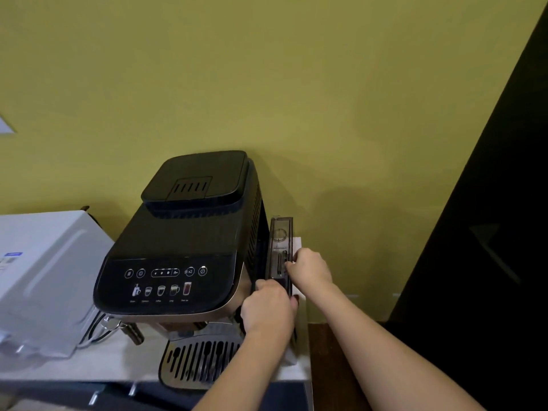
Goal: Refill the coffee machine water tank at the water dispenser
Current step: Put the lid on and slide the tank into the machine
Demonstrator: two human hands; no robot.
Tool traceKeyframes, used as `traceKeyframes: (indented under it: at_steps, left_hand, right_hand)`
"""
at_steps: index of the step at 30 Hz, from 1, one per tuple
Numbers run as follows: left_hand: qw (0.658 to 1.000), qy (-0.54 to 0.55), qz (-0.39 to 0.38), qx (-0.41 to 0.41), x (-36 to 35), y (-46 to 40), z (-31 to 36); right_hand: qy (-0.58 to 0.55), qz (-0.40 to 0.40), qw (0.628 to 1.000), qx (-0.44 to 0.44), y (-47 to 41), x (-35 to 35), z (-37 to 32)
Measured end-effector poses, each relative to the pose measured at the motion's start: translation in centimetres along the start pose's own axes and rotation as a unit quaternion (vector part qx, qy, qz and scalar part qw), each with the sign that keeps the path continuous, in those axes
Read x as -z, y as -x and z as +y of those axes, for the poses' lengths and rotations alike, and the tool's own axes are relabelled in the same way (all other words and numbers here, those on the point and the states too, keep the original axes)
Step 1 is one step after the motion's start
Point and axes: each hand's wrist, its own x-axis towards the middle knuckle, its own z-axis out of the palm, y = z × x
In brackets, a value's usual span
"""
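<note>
2 hands on the water tank (280,247), the smoky translucent container standing upright against the right flank of the coffee machine (181,247). Left hand (268,311) wraps the tank's front lower edge, fingers curled round it, thumb on the outer side. Right hand (310,266) pinches the tank's top rim near the lid. Machine sits on a pale counter (142,363), drip tray (195,363) in front, white appliance (44,277) just left, yellow-green wall (296,84) behind.
</note>
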Motion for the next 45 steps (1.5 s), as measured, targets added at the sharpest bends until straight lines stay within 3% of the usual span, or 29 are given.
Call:
traceKeyframes:
  at_steps: [15, 20, 24, 37, 45]
  left_hand:
    - [0.997, -0.057, -0.03, -0.049, -1.8, -0.6, 0.4]
    - [0.998, 0.055, -0.019, 0.01, -2.0, -0.4, 0.2]
    - [0.994, 0.107, 0.012, -0.005, -2.3, 0.3, 0.1]
    - [0.971, 0.139, 0.14, -0.133, -1.6, 12.8, -6.6]
    - [0.961, 0.17, 0.146, -0.16, -2.7, 20.4, -14.6]
  right_hand:
    - [-0.088, -0.044, 0.995, -0.032, -1.4, -1.1, 0.1]
    - [-0.096, -0.037, 0.995, -0.011, -1.9, -1.6, 0.8]
    - [-0.086, 0.005, 0.996, -0.014, -0.7, -1.2, 1.2]
    - [-0.182, 0.136, 0.974, 0.001, 15.6, -0.4, 1.1]
    - [-0.209, 0.136, 0.968, -0.013, 25.7, -5.1, -2.0]
